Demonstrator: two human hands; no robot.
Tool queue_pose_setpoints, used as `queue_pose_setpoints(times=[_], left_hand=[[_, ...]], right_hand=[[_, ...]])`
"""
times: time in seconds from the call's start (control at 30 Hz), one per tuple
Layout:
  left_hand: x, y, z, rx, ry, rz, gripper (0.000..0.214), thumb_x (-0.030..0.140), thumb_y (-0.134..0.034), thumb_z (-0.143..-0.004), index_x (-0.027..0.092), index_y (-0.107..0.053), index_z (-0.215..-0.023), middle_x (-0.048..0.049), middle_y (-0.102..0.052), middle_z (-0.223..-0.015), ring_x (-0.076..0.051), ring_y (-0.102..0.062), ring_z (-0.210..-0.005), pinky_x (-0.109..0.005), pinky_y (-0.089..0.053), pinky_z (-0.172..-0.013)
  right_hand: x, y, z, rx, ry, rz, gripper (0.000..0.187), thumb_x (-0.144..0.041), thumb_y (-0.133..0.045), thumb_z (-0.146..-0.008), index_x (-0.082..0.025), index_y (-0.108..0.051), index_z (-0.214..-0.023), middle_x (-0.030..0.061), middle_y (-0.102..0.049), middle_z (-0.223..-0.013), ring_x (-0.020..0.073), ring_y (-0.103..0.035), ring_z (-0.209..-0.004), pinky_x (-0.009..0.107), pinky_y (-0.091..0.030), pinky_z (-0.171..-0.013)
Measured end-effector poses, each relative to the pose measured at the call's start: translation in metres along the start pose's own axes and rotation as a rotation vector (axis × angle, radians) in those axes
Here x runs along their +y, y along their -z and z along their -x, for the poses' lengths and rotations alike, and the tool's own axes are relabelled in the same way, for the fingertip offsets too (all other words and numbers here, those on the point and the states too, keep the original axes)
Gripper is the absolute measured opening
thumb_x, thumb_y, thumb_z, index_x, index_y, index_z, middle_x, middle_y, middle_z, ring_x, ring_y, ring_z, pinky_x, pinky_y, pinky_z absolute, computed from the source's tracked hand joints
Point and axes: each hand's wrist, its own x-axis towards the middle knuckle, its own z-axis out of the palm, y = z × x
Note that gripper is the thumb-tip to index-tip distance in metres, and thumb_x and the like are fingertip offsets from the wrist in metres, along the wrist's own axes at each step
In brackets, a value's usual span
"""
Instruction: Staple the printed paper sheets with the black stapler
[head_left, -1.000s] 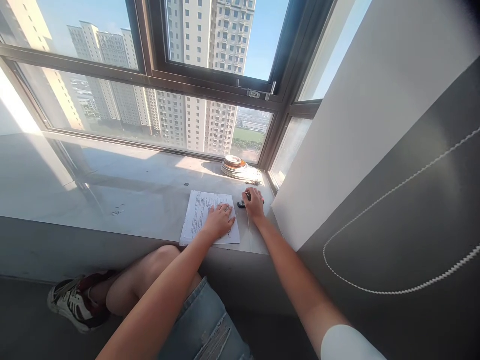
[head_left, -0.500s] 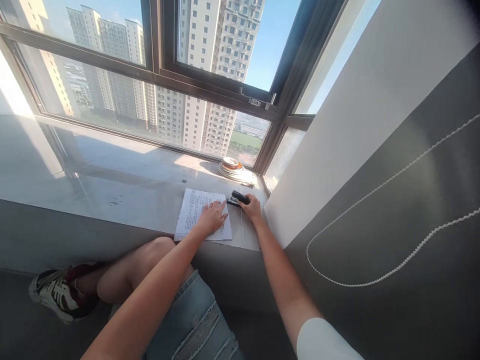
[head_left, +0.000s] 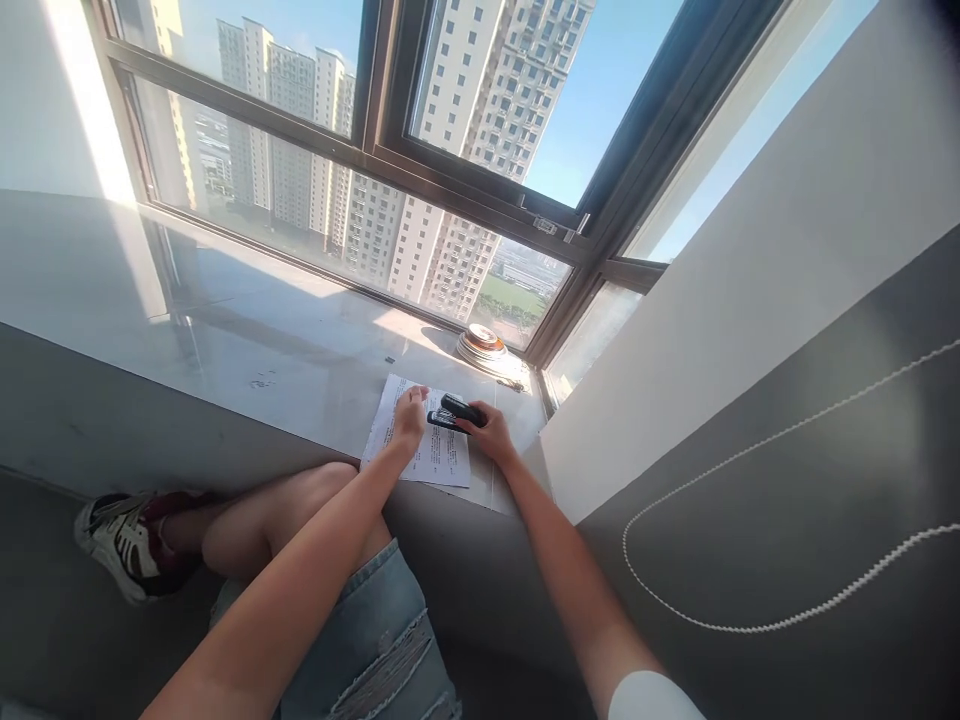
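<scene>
A sheet of printed paper [head_left: 442, 460] lies on the pale windowsill [head_left: 300, 370]. My left hand [head_left: 410, 415] rests on the paper's upper left part, fingers curled down onto it. A black stapler [head_left: 455, 413] hangs just above the paper's top edge, gripped from the right by my right hand [head_left: 491, 432]. The stapler's jaws are parted and point left, toward my left hand. The two hands are almost touching.
A stack of small round plates [head_left: 484, 347] sits in the sill's far right corner by the window frame [head_left: 480, 190]. A white wall panel [head_left: 712, 300] rises on the right, with a bead chain [head_left: 757, 450] looped below it. My bare knee [head_left: 300, 520] and shoe [head_left: 127, 540] are under the sill.
My right hand picked the stapler up off the sill and carried it left over the paper. My left hand slid up the sheet toward its top edge. The view swung left.
</scene>
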Motion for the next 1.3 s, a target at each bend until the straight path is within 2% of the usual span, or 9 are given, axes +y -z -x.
queue_pose_setpoints(times=[0.17,0.37,0.57,0.73,0.87,1.0,1.13,1.23,1.3], left_hand=[[0.002,0.001,0.002,-0.053,0.075,-0.024,0.029,0.036,-0.047,-0.097,0.019,-0.069,-0.091,-0.0120,-0.074,-0.106,-0.023,-0.068,-0.109,-0.037,-0.050,-0.101],[0.004,0.003,0.001,-0.118,0.049,-0.068,0.030,0.036,-0.048,-0.095,0.017,-0.071,-0.092,-0.0141,-0.073,-0.109,-0.024,-0.069,-0.106,-0.038,-0.051,-0.100],[0.001,0.004,-0.006,-0.069,-0.060,-0.188,0.033,0.036,-0.043,-0.093,0.017,-0.070,-0.091,-0.0137,-0.073,-0.104,-0.023,-0.068,-0.103,-0.039,-0.051,-0.100],[-0.003,0.006,-0.005,-0.088,-0.067,-0.223,0.031,0.037,-0.045,-0.091,0.018,-0.070,-0.094,-0.0135,-0.073,-0.109,-0.024,-0.068,-0.107,-0.039,-0.050,-0.102],[-0.003,0.005,0.000,-0.067,-0.041,-0.185,0.031,0.036,-0.044,-0.089,0.018,-0.069,-0.093,-0.0135,-0.073,-0.109,-0.024,-0.068,-0.107,-0.038,-0.051,-0.101],[-0.004,0.001,0.004,-0.015,-0.060,-0.164,0.029,0.033,-0.044,-0.088,0.019,-0.069,-0.089,-0.0119,-0.074,-0.105,-0.024,-0.068,-0.107,-0.038,-0.052,-0.100],[-0.004,-0.002,0.005,0.033,-0.026,-0.087,0.029,0.031,-0.042,-0.088,0.018,-0.068,-0.089,-0.0126,-0.074,-0.104,-0.023,-0.069,-0.107,-0.040,-0.052,-0.102],[-0.002,-0.001,0.006,0.017,0.008,-0.031,0.029,0.030,-0.041,-0.090,0.018,-0.067,-0.091,-0.0133,-0.074,-0.109,-0.022,-0.070,-0.107,-0.038,-0.053,-0.102],[0.001,0.001,0.006,0.009,0.046,0.005,0.030,0.032,-0.041,-0.093,0.019,-0.067,-0.093,-0.0133,-0.073,-0.112,-0.022,-0.070,-0.110,-0.038,-0.053,-0.102]], right_hand=[[-0.005,-0.002,0.002,-0.063,0.040,0.043,0.044,-0.059,-0.075,-0.076,-0.021,-0.075,-0.099,0.0006,-0.068,-0.080,0.0189,-0.058,-0.073,0.030,-0.046,-0.069],[-0.007,-0.002,0.004,-0.107,0.104,0.163,0.034,-0.051,-0.070,-0.082,-0.021,-0.072,-0.098,-0.0006,-0.067,-0.077,0.0167,-0.056,-0.069,0.029,-0.044,-0.068],[-0.007,-0.011,0.003,-0.053,0.103,0.278,0.024,-0.045,-0.069,-0.082,-0.022,-0.067,-0.089,-0.0006,-0.064,-0.073,0.0163,-0.054,-0.066,0.028,-0.041,-0.066],[-0.003,0.002,-0.001,-0.198,0.060,0.000,0.043,-0.059,-0.056,-0.092,-0.021,-0.068,-0.110,0.0022,-0.069,-0.088,0.0193,-0.060,-0.078,0.029,-0.046,-0.072],[-0.002,0.009,0.004,-0.247,0.139,0.115,0.041,-0.052,-0.071,-0.083,-0.022,-0.068,-0.110,0.0049,-0.068,-0.098,0.0225,-0.060,-0.088,0.033,-0.047,-0.080],[-0.003,0.003,0.006,-0.164,0.129,0.182,0.033,-0.048,-0.069,-0.085,-0.021,-0.069,-0.105,0.0026,-0.065,-0.087,0.0198,-0.056,-0.079,0.031,-0.045,-0.074],[-0.004,-0.004,0.002,-0.216,0.104,0.184,0.031,-0.051,-0.069,-0.086,-0.021,-0.069,-0.095,-0.0008,-0.059,-0.074,0.0172,-0.052,-0.070,0.029,-0.042,-0.066],[-0.004,-0.003,0.000,-0.241,0.109,0.093,0.037,-0.055,-0.064,-0.090,-0.022,-0.069,-0.105,0.0029,-0.068,-0.090,0.0204,-0.060,-0.081,0.031,-0.047,-0.073],[-0.001,-0.001,-0.001,-0.196,0.100,0.017,0.041,-0.055,-0.048,-0.099,-0.022,-0.068,-0.113,0.0062,-0.070,-0.108,0.0226,-0.063,-0.095,0.035,-0.050,-0.085]])
